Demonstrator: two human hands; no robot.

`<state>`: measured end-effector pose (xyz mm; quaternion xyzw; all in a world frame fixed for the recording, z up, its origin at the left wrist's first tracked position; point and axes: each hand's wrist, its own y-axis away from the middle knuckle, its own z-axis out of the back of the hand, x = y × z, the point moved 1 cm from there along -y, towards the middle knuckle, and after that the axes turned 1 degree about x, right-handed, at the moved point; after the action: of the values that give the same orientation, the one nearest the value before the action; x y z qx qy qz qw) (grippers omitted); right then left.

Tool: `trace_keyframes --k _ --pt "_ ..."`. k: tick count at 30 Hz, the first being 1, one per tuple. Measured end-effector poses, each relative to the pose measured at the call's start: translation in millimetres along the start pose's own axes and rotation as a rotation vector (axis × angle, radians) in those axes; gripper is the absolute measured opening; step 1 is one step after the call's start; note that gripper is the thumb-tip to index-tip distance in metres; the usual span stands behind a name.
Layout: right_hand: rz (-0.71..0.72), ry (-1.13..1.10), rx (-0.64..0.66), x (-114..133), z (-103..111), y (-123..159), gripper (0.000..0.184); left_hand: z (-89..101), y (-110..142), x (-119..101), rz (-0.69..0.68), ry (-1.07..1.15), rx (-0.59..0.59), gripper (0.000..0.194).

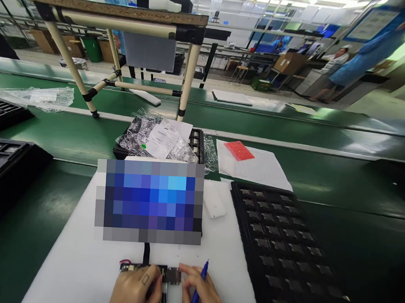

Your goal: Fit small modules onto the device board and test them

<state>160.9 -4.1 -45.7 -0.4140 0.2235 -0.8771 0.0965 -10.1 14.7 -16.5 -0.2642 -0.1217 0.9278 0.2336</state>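
Observation:
My left hand [136,290] lies curled on a small circuit board [142,269] at the near edge of a white mat [75,244], pressing it down. My right hand [202,290] holds a blue pen [198,290] and its fingertips touch a small square module [173,275] beside the board. A black cable [146,252] runs from the board up to a blurred screen device [149,202] on the mat.
A black tray of several small modules [282,250] lies right of the mat. Behind it are white paper with a red sheet [238,150] and a bagged tray with a paper slip [162,140]. More black trays [5,159] sit left. People in blue coats stand far back.

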Motion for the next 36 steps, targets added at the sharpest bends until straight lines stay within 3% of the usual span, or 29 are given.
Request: trace_keyframes --k 36 --pt "0.055 0.001 0.010 1.8 1.2 -4.2 0.025 -1.0 -0.7 0.9 -0.005 0.026 -0.007 0.017"
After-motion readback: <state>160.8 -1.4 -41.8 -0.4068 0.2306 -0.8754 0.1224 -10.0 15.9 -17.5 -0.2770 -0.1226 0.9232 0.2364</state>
